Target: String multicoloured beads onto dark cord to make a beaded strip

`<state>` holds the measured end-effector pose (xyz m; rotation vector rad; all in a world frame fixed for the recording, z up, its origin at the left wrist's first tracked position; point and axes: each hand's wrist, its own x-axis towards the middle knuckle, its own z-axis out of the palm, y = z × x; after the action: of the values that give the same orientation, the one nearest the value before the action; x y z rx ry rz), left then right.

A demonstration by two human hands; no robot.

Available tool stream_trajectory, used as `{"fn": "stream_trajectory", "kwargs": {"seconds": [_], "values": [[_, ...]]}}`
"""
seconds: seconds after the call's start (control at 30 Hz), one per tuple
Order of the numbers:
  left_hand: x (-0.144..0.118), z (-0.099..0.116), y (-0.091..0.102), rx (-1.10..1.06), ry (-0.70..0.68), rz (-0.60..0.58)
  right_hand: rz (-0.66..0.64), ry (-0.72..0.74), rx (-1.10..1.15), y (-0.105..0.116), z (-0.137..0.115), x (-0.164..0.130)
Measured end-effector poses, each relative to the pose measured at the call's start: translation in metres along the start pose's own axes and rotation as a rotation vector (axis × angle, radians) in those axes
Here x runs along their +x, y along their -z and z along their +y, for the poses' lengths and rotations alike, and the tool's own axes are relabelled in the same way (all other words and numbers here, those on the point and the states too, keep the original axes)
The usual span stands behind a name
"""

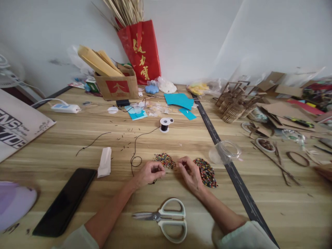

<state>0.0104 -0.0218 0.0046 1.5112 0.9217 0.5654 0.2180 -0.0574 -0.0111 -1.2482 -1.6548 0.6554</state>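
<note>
My left hand (150,172) is closed in a pinch. A thin black cord (134,148) runs from a white spool (164,125) into a small loop and on to this hand, and a short dark end shows beneath it. To the right, my right hand (190,173) has thumb and forefinger together at the edge of a loose pile of small multicoloured beads (164,159); whatever is between the fingertips is too small to make out. Beside it lies a coiled heap of similar beads (207,172). White-handled scissors (172,218) rest below both hands, blades pointing left.
A black phone (64,202) and a folded white paper (104,162) lie at left. A clear plastic container (225,152) stands right of the beads. Behind are blue cards (178,101), a cardboard box (118,86) and a red bag (142,52). Woven baskets (233,103) stand at right.
</note>
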Motion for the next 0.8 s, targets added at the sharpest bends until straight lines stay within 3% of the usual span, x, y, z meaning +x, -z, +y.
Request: {"fn": "stream_trajectory", "kwargs": {"seconds": [0.1, 0.4, 0.53, 0.8], "values": [[0.001, -0.001, 0.002, -0.030, -0.013, 0.017, 0.016, -0.085, -0.026, 0.001, 0.005, 0.004], [0.004, -0.006, 0.010, -0.179, 0.053, 0.046, -0.192, -0.196, -0.019, 0.015, 0.007, 0.014], [0.003, -0.003, 0.011, -0.204, 0.054, 0.047, -0.395, -0.147, -0.043, 0.021, 0.001, 0.016], [0.003, -0.005, 0.011, -0.218, 0.025, 0.036, -0.485, 0.067, -0.386, 0.017, -0.012, 0.016]]}}
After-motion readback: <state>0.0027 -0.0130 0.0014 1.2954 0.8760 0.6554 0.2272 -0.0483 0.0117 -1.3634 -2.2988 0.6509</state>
